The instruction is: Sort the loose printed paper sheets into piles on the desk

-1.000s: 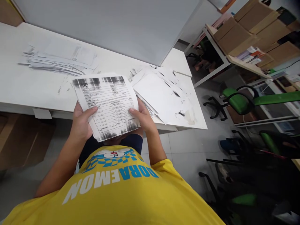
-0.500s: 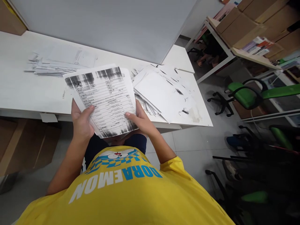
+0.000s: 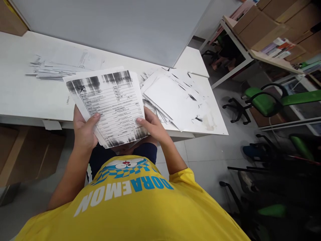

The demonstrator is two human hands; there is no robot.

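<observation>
Paper stack [image 3: 107, 103] sits slightly higher than before. Left hand [image 3: 84, 132] and right hand [image 3: 150, 127] pinch its near edge, thumbs on top. Thin, floppy, slippery sheets; grip both lower corners.

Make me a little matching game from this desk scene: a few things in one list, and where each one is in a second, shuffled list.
Things:
1. printed sheets
2. spread stack of papers
3. loose pile of white sheets
4. green chair

Places:
A. on the floor beside the table's right end
B. on the table, far left
C. on the table, right part
D. held between the left hand and right hand

Pairs: 1-D, 2-B, 3-C, 4-A
</observation>
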